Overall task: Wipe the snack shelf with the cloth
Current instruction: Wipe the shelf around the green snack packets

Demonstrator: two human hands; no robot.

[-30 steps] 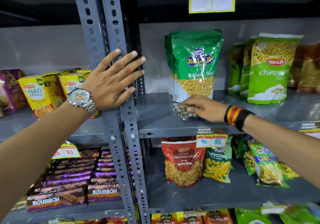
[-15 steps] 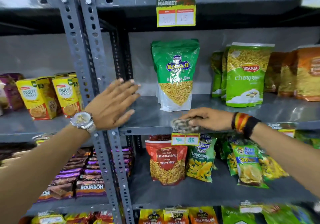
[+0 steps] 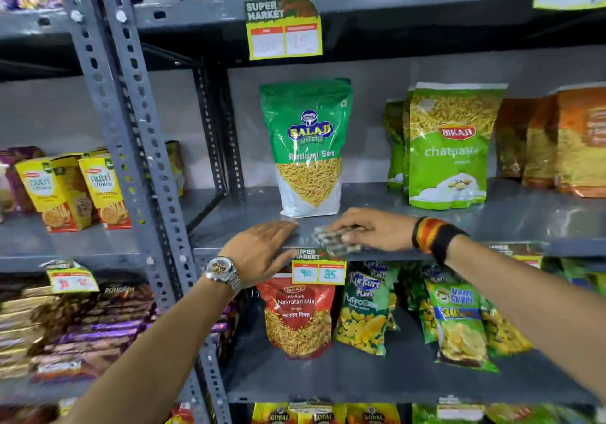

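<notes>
My right hand presses the cloth flat on the shelf; my left hand rests open, palm down, beside it.

cloth on shelf front edge, pouch behind

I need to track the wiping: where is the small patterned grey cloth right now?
In the head view, the small patterned grey cloth lies under the right hand on the grey metal shelf's front edge, before the green Balaji snack pouch.

Right hand presses the cloth on the grey shelf; left hand seemingly rests alongside.
</notes>
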